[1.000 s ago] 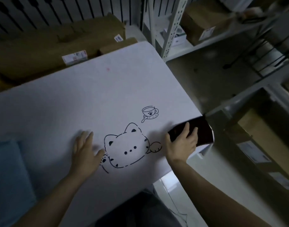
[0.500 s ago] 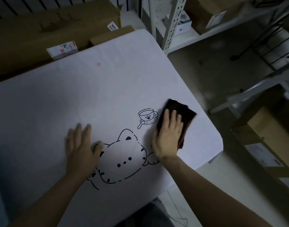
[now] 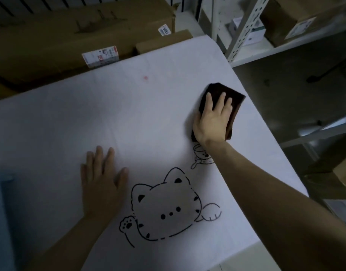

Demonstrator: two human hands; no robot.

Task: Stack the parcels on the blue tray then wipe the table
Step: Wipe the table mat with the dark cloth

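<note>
The white table [image 3: 129,118] carries a printed cat drawing [image 3: 166,208] near its front. A dark brown cloth [image 3: 234,98] lies flat on the table near the right edge. My right hand [image 3: 213,118] presses on it with straight, spread fingers. Flat on the table left of the cat, palm down, rests my left hand [image 3: 101,180], holding nothing. A strip of the blue tray [image 3: 0,222] shows at the left edge; no parcels show on it.
Large cardboard boxes [image 3: 70,36] with labels stand behind the table's far edge. A white metal shelf rack [image 3: 244,28] with boxes rises at the back right. More boxes [image 3: 342,173] sit low on the right. A small pink spot [image 3: 145,77] marks the table.
My right hand has slid the cloth from the table's front right corner away from me, past the printed cup. My left hand has stayed flat beside the cat.
</note>
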